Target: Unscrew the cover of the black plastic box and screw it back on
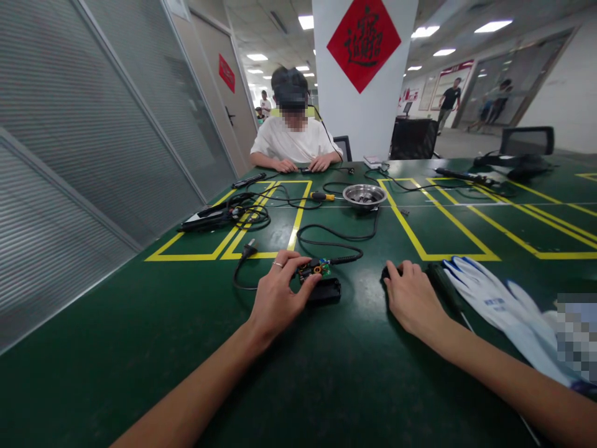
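I have the left hand [278,292] above the tabletop [345,379], its grip pinching a circuit board [319,269] between thumb and fingers. The board is at the far edge of a black plastic casing [327,290]; whether they touch, I can't tell. A black cable [346,259] leads off its right end. My right hand [413,297] curls over a small black piece [385,272], mostly hidden, so I can't tell whether that grip is clamped or merely resting. Beside it lie a screwdriver [443,285] and white gloves [494,300].
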Tool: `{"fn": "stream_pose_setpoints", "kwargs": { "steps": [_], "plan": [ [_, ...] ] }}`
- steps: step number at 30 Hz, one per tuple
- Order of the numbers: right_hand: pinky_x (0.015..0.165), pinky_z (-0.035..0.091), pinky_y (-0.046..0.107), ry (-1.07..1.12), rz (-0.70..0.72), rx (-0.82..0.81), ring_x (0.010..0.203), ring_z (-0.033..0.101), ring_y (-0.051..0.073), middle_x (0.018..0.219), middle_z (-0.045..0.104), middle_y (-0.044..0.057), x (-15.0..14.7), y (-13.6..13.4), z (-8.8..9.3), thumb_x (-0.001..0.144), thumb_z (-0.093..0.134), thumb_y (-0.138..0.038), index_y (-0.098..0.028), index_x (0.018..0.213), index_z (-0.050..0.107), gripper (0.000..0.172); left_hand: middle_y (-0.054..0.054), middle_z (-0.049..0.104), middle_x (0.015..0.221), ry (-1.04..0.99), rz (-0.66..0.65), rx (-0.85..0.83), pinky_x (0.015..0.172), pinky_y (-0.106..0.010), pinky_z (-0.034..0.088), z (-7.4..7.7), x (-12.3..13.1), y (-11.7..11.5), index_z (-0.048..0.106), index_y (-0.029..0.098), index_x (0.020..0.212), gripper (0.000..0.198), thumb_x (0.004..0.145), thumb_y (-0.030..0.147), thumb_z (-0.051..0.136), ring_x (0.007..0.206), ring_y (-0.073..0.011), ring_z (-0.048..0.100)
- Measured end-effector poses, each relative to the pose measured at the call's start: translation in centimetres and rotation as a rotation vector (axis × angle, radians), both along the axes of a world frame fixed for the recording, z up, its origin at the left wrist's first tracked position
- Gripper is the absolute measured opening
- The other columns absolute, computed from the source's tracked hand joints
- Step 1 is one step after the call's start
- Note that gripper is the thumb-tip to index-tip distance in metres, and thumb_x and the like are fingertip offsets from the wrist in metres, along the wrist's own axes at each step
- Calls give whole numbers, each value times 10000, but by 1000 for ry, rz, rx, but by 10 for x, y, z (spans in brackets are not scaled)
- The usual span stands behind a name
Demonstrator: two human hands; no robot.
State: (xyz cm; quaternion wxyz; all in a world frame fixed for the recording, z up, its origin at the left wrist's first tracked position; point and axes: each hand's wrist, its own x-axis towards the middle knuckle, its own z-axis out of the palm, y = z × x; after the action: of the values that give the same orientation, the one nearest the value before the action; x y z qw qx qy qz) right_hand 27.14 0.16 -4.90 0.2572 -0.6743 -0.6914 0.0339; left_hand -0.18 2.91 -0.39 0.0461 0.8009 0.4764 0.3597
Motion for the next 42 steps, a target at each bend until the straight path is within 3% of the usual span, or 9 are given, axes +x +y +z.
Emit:
{"fn": "stream_pose_setpoints", "kwargs": {
  "steps": [6, 12, 17, 20, 27, 37, 42],
  "plan": [
    [883, 448, 508, -133, 22, 22, 1025, 545, 274, 1142, 582, 147, 8, -8, 3, 890, 460, -408, -181, 1245, 538, 428, -56, 527, 1131, 21, 2, 5, 866, -382, 516, -1, 0, -1, 549, 222, 1123, 260, 905, 364, 565, 984, -225, 600],
    [921, 439, 534, -57, -8, 56, 1124, 513, 335, 1236, 558, 184, 19, -5, 12, 854, 463, -513, -119, 1346, 439, 631, -59, 521, 1132, 46, 7, 5, 861, -377, 514, 0, 0, -1, 546, 208, 1129, 265, 912, 359, 562, 983, -222, 595],
    [880, 495, 437, 34, -89, 128, 1039, 596, 247, 1187, 598, 135, 52, -5, 40, 924, 341, -389, -170, 1337, 421, 474, -57, 524, 1120, 44, 14, 21, 851, -372, 517, 0, 1, -1, 542, 214, 1123, 256, 915, 361, 554, 982, -222, 597],
    [857, 513, 422, 9, -45, 112, 974, 623, 235, 1146, 623, 113, 64, -12, 47, 892, 401, -333, -190, 1293, 471, 431, -59, 523, 1130, 49, 19, 21, 830, -371, 521, 0, 1, -1, 546, 216, 1121, 259, 912, 368, 554, 977, -225, 599],
    [1034, 405, 481, -188, 158, 17, 1171, 506, 271, 1306, 511, 98, 53, -35, 27, 766, 512, -225, -212, 1286, 511, 520, -65, 523, 1137, 65, 14, 13, 835, -374, 519, -1, 1, 0, 547, 206, 1123, 262, 916, 368, 550, 972, -222, 598],
    [938, 473, 517, -349, 232, -9, 1095, 545, 285, 1281, 535, 112, 53, -46, 15, 848, 482, -296, -215, 1203, 608, 386, -63, 523, 1132, 70, 8, 15, 833, -365, 514, -1, 1, 0, 552, 200, 1120, 257, 913, 353, 559, 975, -220, 597],
    [889, 514, 481, -383, 250, 16, 1030, 583, 266, 1228, 571, 112, 56, -42, 9, 879, 461, -303, -195, 1057, 678, 301, -61, 524, 1129, 71, 7, 16, 838, -361, 514, -2, 1, 0, 555, 207, 1122, 263, 913, 367, 552, 984, -220, 595]
  ]
}}
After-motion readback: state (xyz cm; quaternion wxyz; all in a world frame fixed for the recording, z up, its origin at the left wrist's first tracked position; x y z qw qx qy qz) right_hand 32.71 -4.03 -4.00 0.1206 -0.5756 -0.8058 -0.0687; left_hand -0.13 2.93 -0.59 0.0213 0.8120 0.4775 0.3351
